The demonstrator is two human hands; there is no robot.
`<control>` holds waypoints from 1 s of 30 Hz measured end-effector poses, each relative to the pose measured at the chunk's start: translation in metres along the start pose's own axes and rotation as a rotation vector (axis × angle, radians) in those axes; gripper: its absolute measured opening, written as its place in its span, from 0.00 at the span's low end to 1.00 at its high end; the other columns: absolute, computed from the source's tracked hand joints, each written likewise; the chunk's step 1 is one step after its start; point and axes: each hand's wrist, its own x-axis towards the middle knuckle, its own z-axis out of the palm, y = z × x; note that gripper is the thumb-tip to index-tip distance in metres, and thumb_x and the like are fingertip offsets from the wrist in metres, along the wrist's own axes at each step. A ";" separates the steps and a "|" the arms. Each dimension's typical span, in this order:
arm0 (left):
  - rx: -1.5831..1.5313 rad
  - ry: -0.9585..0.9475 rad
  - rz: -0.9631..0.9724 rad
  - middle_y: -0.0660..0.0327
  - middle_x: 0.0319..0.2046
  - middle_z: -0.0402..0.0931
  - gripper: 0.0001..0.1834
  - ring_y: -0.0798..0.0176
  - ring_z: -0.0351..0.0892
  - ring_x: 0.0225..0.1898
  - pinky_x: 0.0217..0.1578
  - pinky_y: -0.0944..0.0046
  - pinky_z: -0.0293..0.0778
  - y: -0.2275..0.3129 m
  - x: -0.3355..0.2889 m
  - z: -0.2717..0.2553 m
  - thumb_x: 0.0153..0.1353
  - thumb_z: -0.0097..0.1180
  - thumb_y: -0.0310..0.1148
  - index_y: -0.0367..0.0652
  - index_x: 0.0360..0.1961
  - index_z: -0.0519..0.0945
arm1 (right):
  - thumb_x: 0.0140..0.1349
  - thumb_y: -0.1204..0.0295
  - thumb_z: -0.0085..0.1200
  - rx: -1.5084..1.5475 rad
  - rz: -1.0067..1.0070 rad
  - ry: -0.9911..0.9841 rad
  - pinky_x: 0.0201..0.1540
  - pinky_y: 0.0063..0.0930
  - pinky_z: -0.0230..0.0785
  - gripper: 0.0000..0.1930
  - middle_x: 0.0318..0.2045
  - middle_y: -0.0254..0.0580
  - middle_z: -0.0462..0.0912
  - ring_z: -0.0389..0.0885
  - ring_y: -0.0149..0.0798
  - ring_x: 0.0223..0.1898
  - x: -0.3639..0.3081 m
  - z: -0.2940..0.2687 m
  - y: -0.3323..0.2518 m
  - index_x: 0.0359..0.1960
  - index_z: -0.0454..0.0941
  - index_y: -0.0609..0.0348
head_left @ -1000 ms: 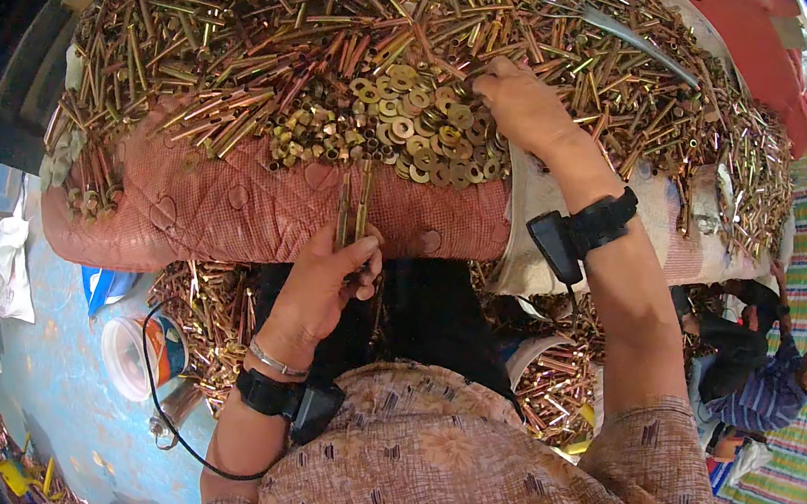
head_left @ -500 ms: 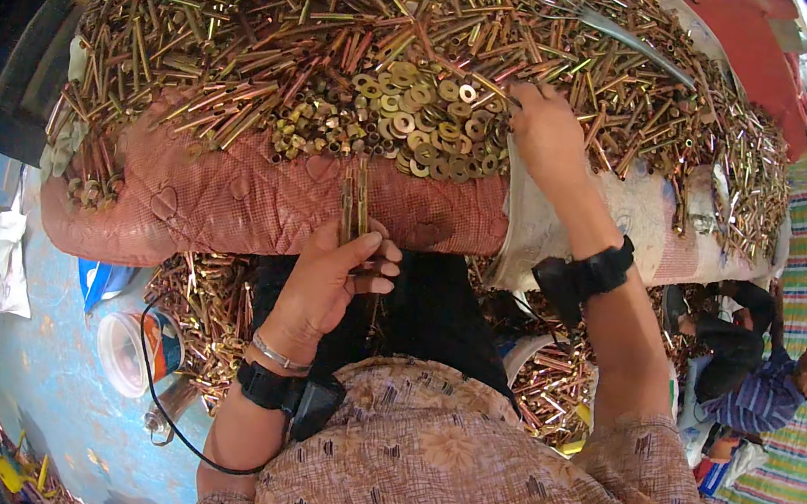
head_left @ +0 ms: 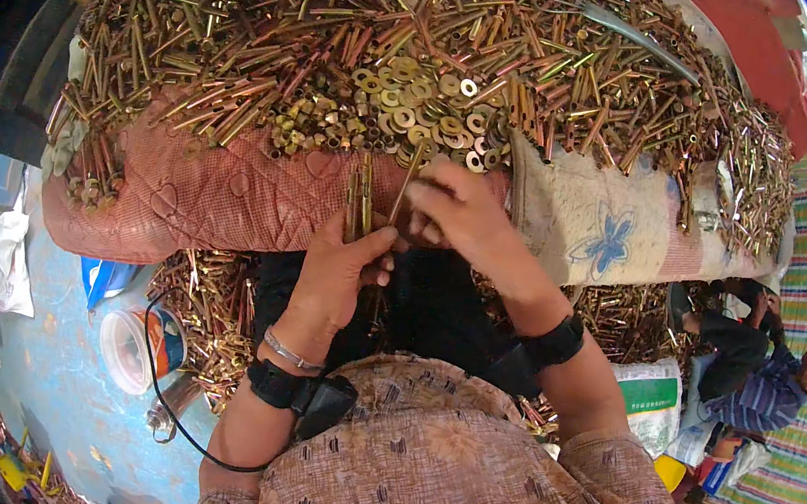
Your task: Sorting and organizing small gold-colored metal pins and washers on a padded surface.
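Observation:
Several slim brass-coloured bolts (head_left: 360,194) stand upright in my left hand (head_left: 332,274), pinched between thumb and fingers. Just to the right, my right hand (head_left: 468,222) has its fingers bent round another long bolt (head_left: 406,182), its lower end close to my left fingertips. Both hands are over the near edge of a red quilted pad (head_left: 228,200). Beyond them lies a heap of flat round washers (head_left: 430,114), with a cluster of small nuts (head_left: 323,129) to its left. The right fingertips are partly hidden.
A large pile of loose metal rods and sleeves (head_left: 281,15) covers the work surface. A pale cloth (head_left: 569,217) with a blue flower drapes over its front right. A white tub (head_left: 134,350) stands at lower left. Another person (head_left: 760,386) sits at the right.
My right hand has come from the pile at the right, back and leftward to beside my left hand, now with a bolt. The left hand still holds its bolts.

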 end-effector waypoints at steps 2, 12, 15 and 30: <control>0.015 -0.004 -0.001 0.61 0.27 0.75 0.08 0.71 0.70 0.23 0.20 0.73 0.68 -0.002 0.001 -0.001 0.55 0.54 0.28 0.41 0.35 0.69 | 0.54 0.75 0.50 -0.304 -0.259 0.353 0.23 0.25 0.65 0.05 0.22 0.41 0.75 0.73 0.34 0.20 0.009 -0.012 0.004 0.31 0.71 0.63; -0.034 -0.019 0.018 0.60 0.25 0.74 0.09 0.72 0.71 0.23 0.20 0.73 0.68 -0.006 0.001 -0.005 0.54 0.55 0.26 0.41 0.35 0.68 | 0.50 0.76 0.49 -1.210 -0.607 0.509 0.30 0.44 0.70 0.08 0.31 0.53 0.75 0.76 0.55 0.30 0.041 -0.041 -0.011 0.34 0.73 0.59; -0.040 -0.031 0.022 0.60 0.25 0.74 0.10 0.72 0.71 0.23 0.20 0.73 0.69 -0.007 0.002 -0.007 0.54 0.55 0.26 0.40 0.36 0.68 | 0.50 0.76 0.49 -1.274 -0.599 0.477 0.30 0.45 0.70 0.08 0.31 0.54 0.74 0.76 0.55 0.30 0.043 -0.041 -0.010 0.34 0.73 0.59; -0.029 -0.027 0.003 0.59 0.27 0.74 0.12 0.70 0.70 0.24 0.21 0.72 0.68 -0.005 0.002 -0.007 0.55 0.53 0.25 0.40 0.39 0.67 | 0.49 0.78 0.53 -0.602 -0.639 0.470 0.31 0.31 0.67 0.06 0.26 0.46 0.76 0.76 0.44 0.27 0.022 -0.017 -0.003 0.30 0.73 0.62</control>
